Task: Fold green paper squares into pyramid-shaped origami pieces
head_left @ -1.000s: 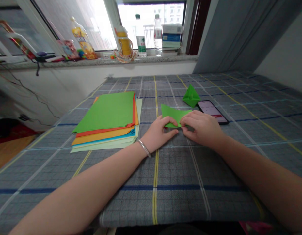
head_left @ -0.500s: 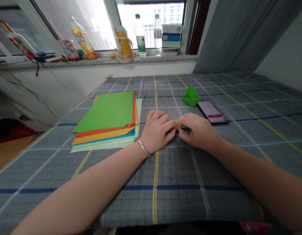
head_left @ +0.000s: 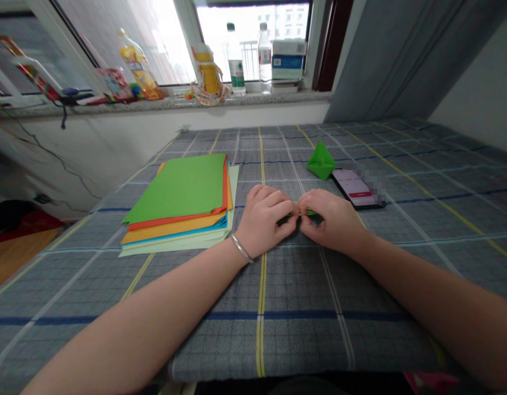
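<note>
My left hand (head_left: 268, 215), with a silver bracelet at its wrist, pinches a small piece of green paper (head_left: 313, 213) from the left. My right hand (head_left: 332, 215) grips the same paper from the right, and the fingertips of both hands almost meet. Most of the paper is hidden behind my fingers, so its shape cannot be made out. Beyond my right hand stands a folded green paper shape (head_left: 320, 161) with a pointed top, touching the corner of a phone (head_left: 357, 188) with its screen lit.
Left of my hands lies a stack of coloured paper (head_left: 179, 186), green on top. A checked cloth (head_left: 294, 329) covers the table. On the windowsill behind are plastic bottles (head_left: 237, 77), a yellow flask (head_left: 210, 77) and stacked boxes (head_left: 288, 63).
My fingertips have shifted slightly on the green paper, and less of it shows above them between the hands. The stack, the folded shape and the phone stay where they were.
</note>
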Motion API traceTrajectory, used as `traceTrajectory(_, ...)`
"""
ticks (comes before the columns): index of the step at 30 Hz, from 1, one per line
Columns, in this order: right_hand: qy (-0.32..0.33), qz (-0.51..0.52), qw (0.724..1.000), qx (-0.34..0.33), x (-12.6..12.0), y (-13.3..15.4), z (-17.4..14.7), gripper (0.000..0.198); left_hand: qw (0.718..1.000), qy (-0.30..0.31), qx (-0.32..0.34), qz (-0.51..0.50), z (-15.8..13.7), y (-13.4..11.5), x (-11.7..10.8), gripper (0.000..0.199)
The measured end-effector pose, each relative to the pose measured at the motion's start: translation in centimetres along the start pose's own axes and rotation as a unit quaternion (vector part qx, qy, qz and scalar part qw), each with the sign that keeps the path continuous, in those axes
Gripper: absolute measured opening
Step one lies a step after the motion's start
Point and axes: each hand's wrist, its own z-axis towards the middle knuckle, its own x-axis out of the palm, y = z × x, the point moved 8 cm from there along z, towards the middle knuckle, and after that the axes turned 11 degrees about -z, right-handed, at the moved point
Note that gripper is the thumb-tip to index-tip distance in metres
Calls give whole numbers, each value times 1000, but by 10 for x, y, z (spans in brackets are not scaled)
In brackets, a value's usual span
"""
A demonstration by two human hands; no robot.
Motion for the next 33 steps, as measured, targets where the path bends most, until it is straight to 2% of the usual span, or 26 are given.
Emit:
traceTrajectory(5,3,-9,1000,-30,-1,-1,-1,11,1000,-1,12,8,0,-2,-1,11)
traceTrajectory(11,-19,13,1000,-19,-5,-3,-1,12,999,-11,27,16,-1,-6,-3,12)
traceTrajectory(16,-7,5,1000,-19,-2,-7,-1,12,999,-17,27,14,0,-2,-4,11)
traceTrajectory(27,-7,13,999,30,-9,-35,-4,14,999,-43,-14,-3,1,16,-14,8)
traceTrajectory(33,-3,28,997,73,-9,-55,-7,12,997,-65,-51,-5,0,36,-22,7)
